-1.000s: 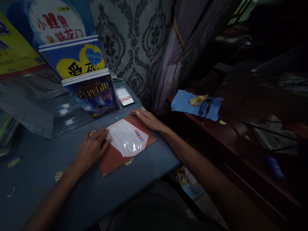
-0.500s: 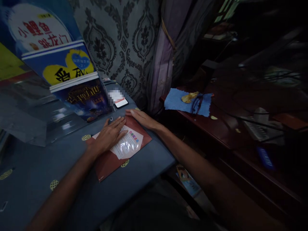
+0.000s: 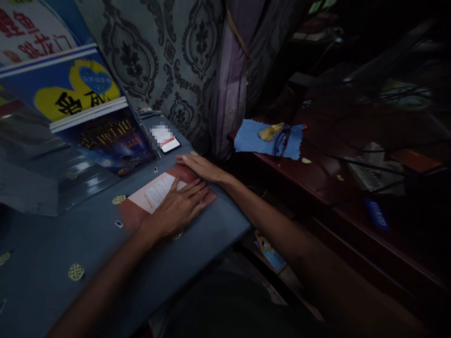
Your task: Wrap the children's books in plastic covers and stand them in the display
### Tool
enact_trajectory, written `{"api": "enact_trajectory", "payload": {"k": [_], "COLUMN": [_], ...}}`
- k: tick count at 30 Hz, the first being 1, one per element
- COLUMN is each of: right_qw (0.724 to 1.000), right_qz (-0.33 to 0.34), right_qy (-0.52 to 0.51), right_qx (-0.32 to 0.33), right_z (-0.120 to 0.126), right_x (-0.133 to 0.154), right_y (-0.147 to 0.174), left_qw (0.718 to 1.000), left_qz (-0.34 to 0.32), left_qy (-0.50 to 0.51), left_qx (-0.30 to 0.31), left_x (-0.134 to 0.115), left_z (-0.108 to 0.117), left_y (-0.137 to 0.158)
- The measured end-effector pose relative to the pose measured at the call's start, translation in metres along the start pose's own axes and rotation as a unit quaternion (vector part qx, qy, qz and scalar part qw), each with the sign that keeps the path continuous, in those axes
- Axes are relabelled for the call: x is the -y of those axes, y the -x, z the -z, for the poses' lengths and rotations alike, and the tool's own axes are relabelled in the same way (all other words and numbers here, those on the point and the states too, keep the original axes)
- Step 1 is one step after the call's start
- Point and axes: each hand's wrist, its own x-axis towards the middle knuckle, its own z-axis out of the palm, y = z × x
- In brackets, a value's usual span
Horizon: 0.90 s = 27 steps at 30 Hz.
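Observation:
A reddish-brown printed sheet or thin booklet [image 3: 150,195] with a pale panel of small print lies flat on the dark blue patterned cloth [image 3: 105,244]. My left hand [image 3: 181,204] rests palm down across its near right part, fingers stretched out, covering some of the print. At its far right edge, my right hand [image 3: 202,168] lies on its side with fingers extended, touching the border. Neither hand grips anything. A phone [image 3: 170,145] with a lit screen lies just beyond the sheet.
Picture books [image 3: 105,136] stand in a clear tiered rack [image 3: 73,164] on the left. A patterned curtain [image 3: 169,47] hangs behind. To the right, a dark red wooden table [image 3: 296,183] holds a blue cloth [image 3: 246,138], cables and a blue packet [image 3: 377,213].
My left hand has slid right and nearer across the sheet, uncovering its left part. My right hand stays at the far right edge. The whole view has shifted slightly.

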Motion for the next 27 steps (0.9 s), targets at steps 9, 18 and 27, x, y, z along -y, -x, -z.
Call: {"api": "enact_trajectory", "payload": {"k": [9, 18, 27], "right_qw": [0.999, 0.997, 0.99], "right_qz": [0.015, 0.032, 0.054], "right_qy": [0.041, 0.074, 0.131], "right_qx": [0.009, 0.001, -0.01], "right_z": [0.002, 0.001, -0.002], "right_x": [0.005, 0.007, 0.005], "right_y": [0.004, 0.005, 0.007], "left_qw": [1.0, 1.0, 0.998], "left_qz": [0.003, 0.001, -0.01], "left_qy": [0.016, -0.021, -0.064], "left_qx": [0.006, -0.02, -0.016], "left_x": [-0.011, -0.027, -0.027], "left_z": [-0.003, -0.007, -0.011], "left_y": [0.003, 0.003, 0.006]}}
